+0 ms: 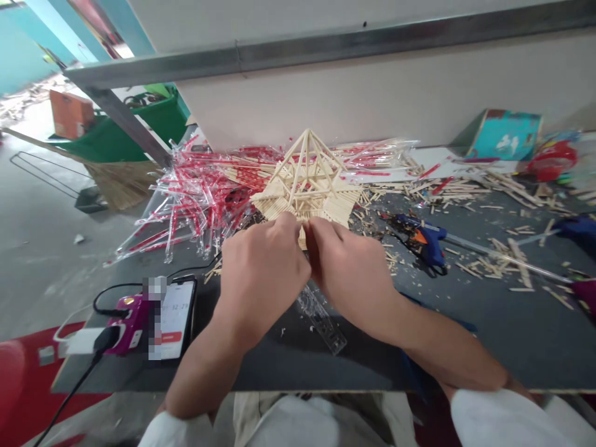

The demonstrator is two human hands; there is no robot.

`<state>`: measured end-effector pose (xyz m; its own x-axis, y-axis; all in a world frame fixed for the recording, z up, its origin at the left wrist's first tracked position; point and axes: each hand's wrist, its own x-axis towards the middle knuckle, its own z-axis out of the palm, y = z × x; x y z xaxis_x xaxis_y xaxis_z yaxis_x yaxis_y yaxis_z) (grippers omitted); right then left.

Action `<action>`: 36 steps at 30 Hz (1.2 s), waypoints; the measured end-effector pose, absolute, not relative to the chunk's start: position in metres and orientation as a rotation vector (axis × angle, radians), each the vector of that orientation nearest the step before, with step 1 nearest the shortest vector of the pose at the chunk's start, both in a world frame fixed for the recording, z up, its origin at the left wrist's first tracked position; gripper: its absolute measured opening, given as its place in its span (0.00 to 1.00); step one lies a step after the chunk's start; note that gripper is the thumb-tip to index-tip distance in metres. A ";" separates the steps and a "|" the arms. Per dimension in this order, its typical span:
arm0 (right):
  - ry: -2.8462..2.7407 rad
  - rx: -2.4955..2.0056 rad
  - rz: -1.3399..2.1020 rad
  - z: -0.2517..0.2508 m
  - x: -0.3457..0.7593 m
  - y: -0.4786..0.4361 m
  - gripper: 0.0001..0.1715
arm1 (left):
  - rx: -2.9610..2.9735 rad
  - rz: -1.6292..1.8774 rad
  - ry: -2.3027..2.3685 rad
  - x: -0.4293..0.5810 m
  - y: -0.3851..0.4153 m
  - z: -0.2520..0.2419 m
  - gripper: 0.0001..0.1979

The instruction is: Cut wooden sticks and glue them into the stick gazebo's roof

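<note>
A small model built of thin wooden sticks, with a pointed open frame on top and flat stick panels below, stands on the dark table. At its near side are my left hand and my right hand, their knuckles close together. Both hands are closed, with fingers curled in toward the model's front edge. Whatever lies between the fingertips is hidden behind the hands. Just under them a clear plastic ruler rests on the table.
Red-and-clear plastic wrappers heap at the left. A blue glue gun with scattered stick pieces lies right. A phone and purple power strip sit front left. A metal rail crosses behind.
</note>
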<state>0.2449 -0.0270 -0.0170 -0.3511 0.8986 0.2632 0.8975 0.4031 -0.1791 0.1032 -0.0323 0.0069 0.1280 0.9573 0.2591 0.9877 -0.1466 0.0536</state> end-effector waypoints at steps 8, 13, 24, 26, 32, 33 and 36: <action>-2.740 -0.735 0.292 0.002 0.273 -0.028 0.08 | -3.238 -0.155 -1.385 0.032 -0.040 0.038 0.13; -2.792 -0.391 0.479 0.010 0.284 -0.032 0.09 | -3.600 -0.222 -0.965 0.037 -0.042 0.039 0.14; -2.534 -0.999 0.356 0.014 0.284 -0.039 0.17 | -3.047 -0.461 -1.654 0.064 -0.038 0.033 0.14; -2.426 -1.210 0.157 0.007 0.275 -0.037 0.17 | -2.706 -0.483 -1.740 0.079 -0.041 0.025 0.14; -2.409 -1.454 -0.046 -0.001 0.265 -0.035 0.12 | -2.463 -0.427 -1.831 0.094 -0.041 0.015 0.14; -2.450 -1.414 -0.008 0.002 0.268 -0.037 0.11 | -2.557 -0.376 -1.789 0.089 -0.040 0.017 0.13; -2.666 -1.219 0.142 0.010 0.279 -0.049 0.09 | -2.989 -0.070 -1.523 0.071 -0.036 0.026 0.11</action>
